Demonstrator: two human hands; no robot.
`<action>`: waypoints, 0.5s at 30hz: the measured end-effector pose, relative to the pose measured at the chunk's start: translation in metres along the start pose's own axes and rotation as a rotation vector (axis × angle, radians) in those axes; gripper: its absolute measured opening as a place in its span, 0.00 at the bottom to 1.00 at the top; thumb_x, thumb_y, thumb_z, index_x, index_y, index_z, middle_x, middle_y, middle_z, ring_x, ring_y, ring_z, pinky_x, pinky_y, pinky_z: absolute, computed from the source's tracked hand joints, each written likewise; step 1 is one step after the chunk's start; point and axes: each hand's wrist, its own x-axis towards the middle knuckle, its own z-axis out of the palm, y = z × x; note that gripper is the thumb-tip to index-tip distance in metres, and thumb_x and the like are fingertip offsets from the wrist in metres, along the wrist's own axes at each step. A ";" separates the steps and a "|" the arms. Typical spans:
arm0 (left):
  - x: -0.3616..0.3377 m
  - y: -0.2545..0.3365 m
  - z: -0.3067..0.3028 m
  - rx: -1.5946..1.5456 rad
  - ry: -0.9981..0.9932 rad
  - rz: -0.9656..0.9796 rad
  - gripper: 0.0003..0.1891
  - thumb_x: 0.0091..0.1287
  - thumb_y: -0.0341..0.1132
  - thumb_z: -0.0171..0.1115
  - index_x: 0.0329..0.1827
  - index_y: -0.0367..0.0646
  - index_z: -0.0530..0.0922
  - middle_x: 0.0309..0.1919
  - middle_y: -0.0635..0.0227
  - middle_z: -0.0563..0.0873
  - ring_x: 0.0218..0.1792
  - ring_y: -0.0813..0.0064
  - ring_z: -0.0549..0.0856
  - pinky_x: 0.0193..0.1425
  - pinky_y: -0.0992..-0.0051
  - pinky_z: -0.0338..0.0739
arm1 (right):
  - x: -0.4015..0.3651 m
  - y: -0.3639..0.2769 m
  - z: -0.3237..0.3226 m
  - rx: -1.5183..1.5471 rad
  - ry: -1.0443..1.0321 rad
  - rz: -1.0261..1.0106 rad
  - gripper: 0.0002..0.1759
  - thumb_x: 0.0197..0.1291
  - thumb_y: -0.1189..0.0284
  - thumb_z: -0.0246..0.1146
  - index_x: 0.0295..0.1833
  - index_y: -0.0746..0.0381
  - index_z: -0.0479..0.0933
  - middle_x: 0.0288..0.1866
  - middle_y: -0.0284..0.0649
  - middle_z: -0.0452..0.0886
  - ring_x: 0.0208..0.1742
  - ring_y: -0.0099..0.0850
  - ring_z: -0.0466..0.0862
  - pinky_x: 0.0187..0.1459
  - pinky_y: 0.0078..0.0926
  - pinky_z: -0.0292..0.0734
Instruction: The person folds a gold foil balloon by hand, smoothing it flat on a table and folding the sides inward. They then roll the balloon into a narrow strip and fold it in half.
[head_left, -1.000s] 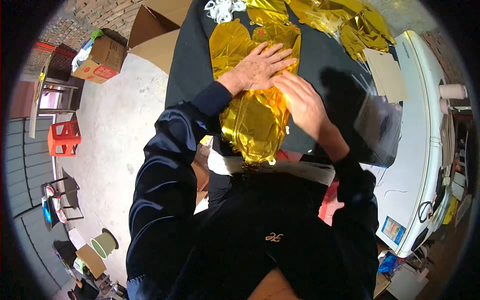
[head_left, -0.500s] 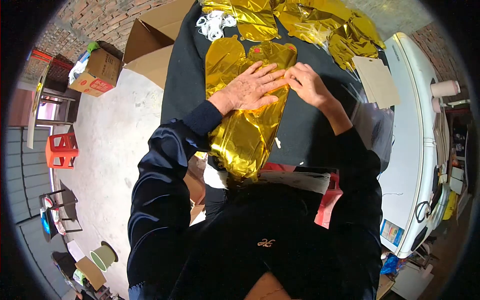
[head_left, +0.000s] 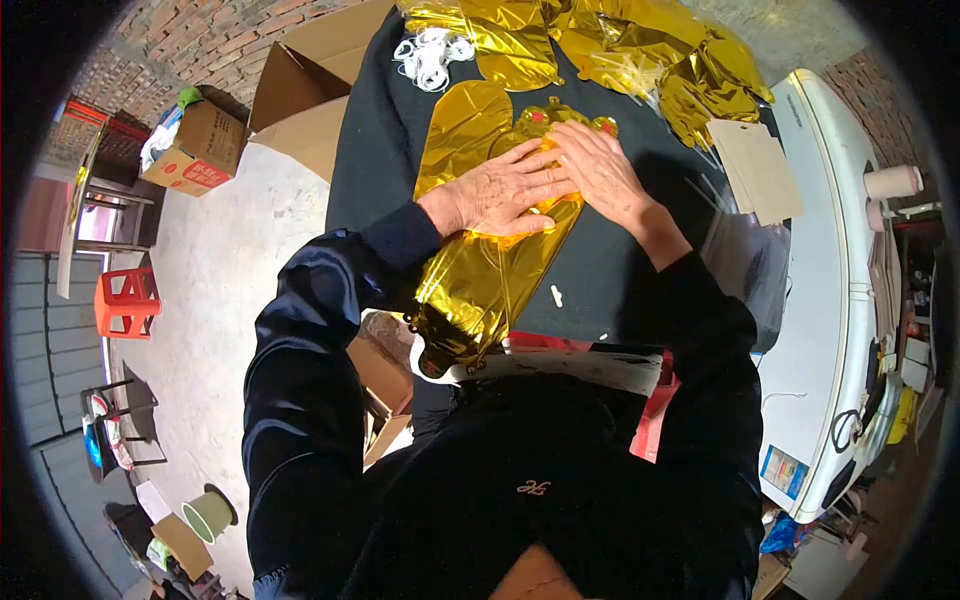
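A flat gold foil balloon [head_left: 490, 285], with red spots near its far end, lies on the black-covered table [head_left: 590, 285]. Its near end hangs over the table's front edge. My left hand [head_left: 500, 195] lies flat on the foil with its fingers stretched to the right. Close against it, my right hand [head_left: 602, 178] rests with extended fingers on the balloon's right part, its fingertips by the left fingers. Both palms face down, and the foil under them is hidden.
White ribbon loops [head_left: 432, 60] and more gold foil [head_left: 510, 45] lie at the table's far side. Beige cards [head_left: 755, 170] and clear plastic bags [head_left: 745, 260] are on the right. An open cardboard box [head_left: 300, 100] stands at the back left, beside a white appliance-like surface [head_left: 815, 300] far right.
My right hand has gone from pinching at the balloon's right edge to lying flat on it. The balloon has turned slightly, its near end shifting left and toward me.
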 end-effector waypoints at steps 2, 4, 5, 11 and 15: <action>0.002 0.002 -0.005 0.083 0.024 0.023 0.34 0.80 0.60 0.47 0.83 0.53 0.66 0.82 0.62 0.66 0.85 0.57 0.58 0.89 0.47 0.40 | -0.006 0.000 0.004 0.061 -0.003 0.044 0.26 0.79 0.65 0.51 0.77 0.62 0.68 0.79 0.46 0.71 0.83 0.42 0.65 0.80 0.45 0.56; 0.000 0.007 -0.012 0.129 -0.016 0.006 0.33 0.80 0.60 0.47 0.82 0.54 0.67 0.82 0.62 0.68 0.85 0.57 0.58 0.89 0.47 0.40 | -0.008 -0.006 0.003 0.091 0.019 0.053 0.25 0.80 0.65 0.50 0.77 0.63 0.68 0.79 0.47 0.71 0.82 0.43 0.65 0.80 0.46 0.56; -0.001 0.010 -0.016 0.154 -0.036 -0.001 0.33 0.80 0.60 0.47 0.82 0.54 0.68 0.81 0.62 0.68 0.85 0.57 0.58 0.89 0.48 0.40 | -0.008 -0.008 0.002 0.106 0.033 0.059 0.25 0.80 0.65 0.50 0.77 0.63 0.68 0.79 0.47 0.71 0.82 0.43 0.65 0.80 0.46 0.56; -0.013 0.043 -0.038 0.223 0.079 -0.171 0.30 0.79 0.53 0.54 0.77 0.47 0.71 0.77 0.54 0.72 0.82 0.55 0.64 0.87 0.50 0.53 | -0.012 -0.006 0.009 -0.015 0.093 0.020 0.26 0.79 0.66 0.52 0.76 0.64 0.68 0.79 0.47 0.71 0.82 0.44 0.65 0.81 0.47 0.55; -0.022 0.108 -0.041 0.164 0.127 -0.484 0.34 0.76 0.53 0.58 0.78 0.38 0.69 0.77 0.46 0.70 0.80 0.47 0.65 0.84 0.52 0.58 | -0.012 -0.008 0.007 -0.011 0.058 0.041 0.26 0.79 0.68 0.52 0.77 0.63 0.68 0.81 0.46 0.68 0.84 0.44 0.62 0.82 0.49 0.54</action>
